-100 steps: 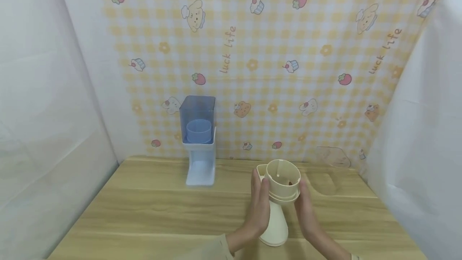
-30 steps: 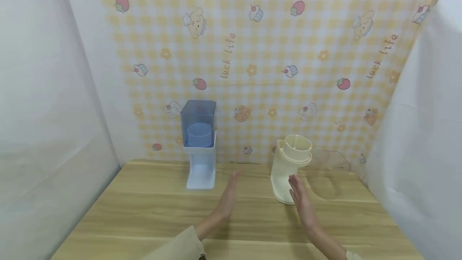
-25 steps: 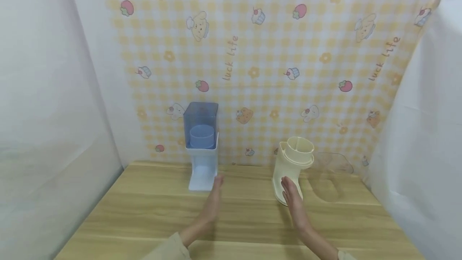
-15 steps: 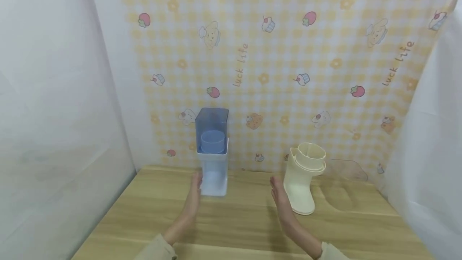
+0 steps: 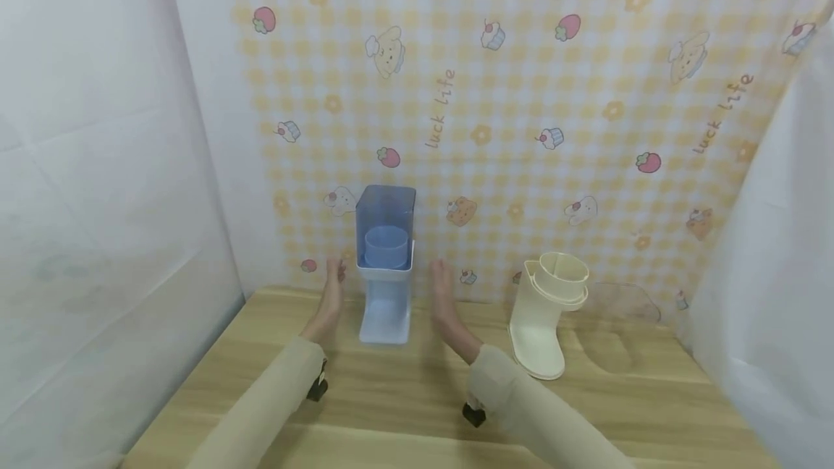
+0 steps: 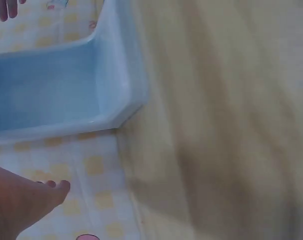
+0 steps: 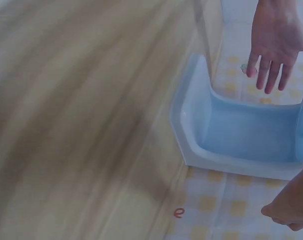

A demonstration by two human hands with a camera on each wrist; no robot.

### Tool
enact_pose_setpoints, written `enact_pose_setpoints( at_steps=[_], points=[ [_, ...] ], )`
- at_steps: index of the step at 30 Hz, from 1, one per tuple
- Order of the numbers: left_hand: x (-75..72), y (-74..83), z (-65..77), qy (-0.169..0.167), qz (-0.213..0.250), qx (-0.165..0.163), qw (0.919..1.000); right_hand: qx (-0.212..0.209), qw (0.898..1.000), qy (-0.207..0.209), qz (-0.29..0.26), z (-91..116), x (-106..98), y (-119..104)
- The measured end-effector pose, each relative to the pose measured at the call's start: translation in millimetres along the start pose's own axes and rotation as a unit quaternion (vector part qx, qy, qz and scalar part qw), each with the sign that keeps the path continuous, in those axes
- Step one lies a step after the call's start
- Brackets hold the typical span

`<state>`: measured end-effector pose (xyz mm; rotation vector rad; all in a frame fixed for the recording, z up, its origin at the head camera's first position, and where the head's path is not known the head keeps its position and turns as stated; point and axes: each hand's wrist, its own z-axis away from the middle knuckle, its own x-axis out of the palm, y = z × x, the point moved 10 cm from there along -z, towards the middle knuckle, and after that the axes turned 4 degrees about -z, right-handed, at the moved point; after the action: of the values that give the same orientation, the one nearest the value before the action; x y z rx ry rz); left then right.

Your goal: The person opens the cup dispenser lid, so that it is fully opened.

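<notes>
A light blue dispenser-like stand (image 5: 386, 302) stands upright on the wooden table, with a see-through dark blue box (image 5: 386, 216) on top and a round blue cup-shaped part (image 5: 386, 247) inside it. My left hand (image 5: 330, 297) is held up just left of the stand, fingers straight. To its right, my right hand (image 5: 445, 302) is upright too, its palm turned toward the stand. A gap shows between each hand and the stand. In the right wrist view, the left hand (image 7: 275, 42) has its fingers spread beyond the hollow blue base (image 7: 251, 130).
A cream boot-shaped stand (image 5: 537, 331) with a round open top stands to the right. Beside it lies a clear, see-through piece (image 5: 606, 346) by the back wall. A yellow checked cloth (image 5: 482, 93) hangs behind; white sheets (image 5: 111, 165) close off both sides.
My hands have let go of the cream stand, which now stands farther back. They have moved left to either side of the blue stand. The view has shifted slightly.
</notes>
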<state>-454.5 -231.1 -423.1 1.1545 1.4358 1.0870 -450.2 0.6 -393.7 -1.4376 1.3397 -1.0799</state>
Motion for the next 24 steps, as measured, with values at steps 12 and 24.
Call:
enact_pose_setpoints(
  at_steps=[12,24],
  points=[
    [31.5,31.9,-18.4,-0.012,0.097,0.065,0.9931,-0.008,0.999,0.012,-0.049,-30,34,-8],
    [49.0,34.7,-14.4,-0.034,0.16,0.049,0.9854,0.003,0.995,-0.038,-0.088,-33,58,-4]
  ],
)
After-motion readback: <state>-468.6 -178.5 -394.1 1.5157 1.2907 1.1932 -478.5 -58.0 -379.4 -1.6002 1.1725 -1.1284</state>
